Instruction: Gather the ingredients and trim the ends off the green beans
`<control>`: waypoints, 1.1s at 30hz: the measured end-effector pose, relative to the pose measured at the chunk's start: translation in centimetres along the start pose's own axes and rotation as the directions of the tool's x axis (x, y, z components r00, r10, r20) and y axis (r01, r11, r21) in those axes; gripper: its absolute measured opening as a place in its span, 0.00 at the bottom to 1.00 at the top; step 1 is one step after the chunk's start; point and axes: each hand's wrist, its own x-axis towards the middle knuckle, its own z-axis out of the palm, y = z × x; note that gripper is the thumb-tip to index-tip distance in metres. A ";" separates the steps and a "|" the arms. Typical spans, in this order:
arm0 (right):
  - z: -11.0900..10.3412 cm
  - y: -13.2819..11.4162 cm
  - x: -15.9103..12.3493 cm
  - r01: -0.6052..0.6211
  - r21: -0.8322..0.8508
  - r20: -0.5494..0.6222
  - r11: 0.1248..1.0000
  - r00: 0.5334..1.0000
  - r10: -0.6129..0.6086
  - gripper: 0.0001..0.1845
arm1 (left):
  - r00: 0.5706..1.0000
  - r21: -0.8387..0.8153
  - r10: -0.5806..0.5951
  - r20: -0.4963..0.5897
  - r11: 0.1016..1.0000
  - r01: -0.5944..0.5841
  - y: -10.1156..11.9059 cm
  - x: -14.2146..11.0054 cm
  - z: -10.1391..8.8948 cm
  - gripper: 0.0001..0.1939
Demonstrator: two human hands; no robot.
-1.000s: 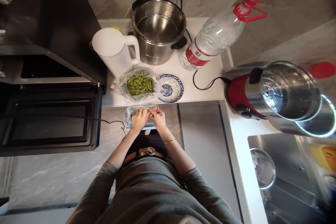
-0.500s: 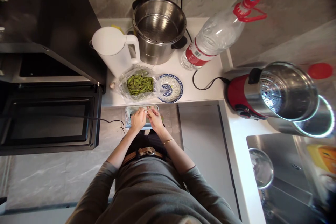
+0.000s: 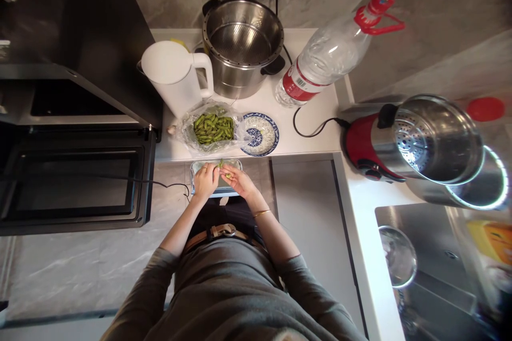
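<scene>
My left hand (image 3: pixel 206 180) is closed, its fingertips pinching a green edamame pod (image 3: pixel 221 163). Right beside it, my right hand (image 3: pixel 239 180) is turned partly palm up, and its fingertips meet the same pod. A small green piece, apparently a bean (image 3: pixel 228 175), lies against my right fingers. Both hands are over a clear rectangular container (image 3: pixel 194 169) just below the counter edge; they hide much of its inside. On the counter ahead, an open plastic bag (image 3: pixel 187 127) holds many edamame pods (image 3: pixel 214 129). A blue-and-white plate (image 3: pixel 272 136) adjoins the bag.
Behind the bag stand a white pitcher (image 3: pixel 168 72) and a steel pot (image 3: pixel 240 77). A large water bottle (image 3: pixel 320 64) is at right, near a red-based steel cooker (image 3: pixel 362 141) and the sink (image 3: pixel 436 256). At left, an oven door (image 3: pixel 76 181) hangs open.
My right hand has turned more palm up and its fingers have loosened, showing a green piece. My left hand has shifted slightly left. The pod now shows at the fingertips.
</scene>
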 end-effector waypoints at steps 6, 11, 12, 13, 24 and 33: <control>-0.8 -3.0 -0.2 0.179 0.101 -0.105 0.979 0.980 -0.169 0.05 | 0.921 0.162 -0.187 0.341 0.977 0.139 -0.2 0.1 0.1 0.18; -1.1 -6.9 0.6 0.406 0.197 -0.228 0.893 0.904 -0.361 0.08 | 0.780 0.240 -0.243 0.576 0.963 0.123 0.2 0.3 0.9 0.20; -1.2 -7.6 0.9 0.438 0.213 -0.251 0.873 0.888 -0.384 0.08 | 0.760 0.243 -0.251 0.600 0.962 0.126 0.4 0.4 0.7 0.20; -1.3 -8.2 1.0 0.463 0.231 -0.267 0.856 0.876 -0.402 0.08 | 0.747 0.232 -0.250 0.616 0.964 0.132 0.6 0.6 0.3 0.19; 0.8 -6.8 -0.5 0.498 0.197 -0.276 0.845 0.855 -0.439 0.09 | 0.995 -0.056 -0.090 -0.030 0.995 0.088 1.9 10.8 -3.0 0.12; 2.7 -4.0 -1.8 0.597 0.007 -0.146 0.802 0.794 -0.590 0.08 | 0.987 -0.047 -0.162 0.007 0.986 0.162 0.9 13.0 -1.5 0.08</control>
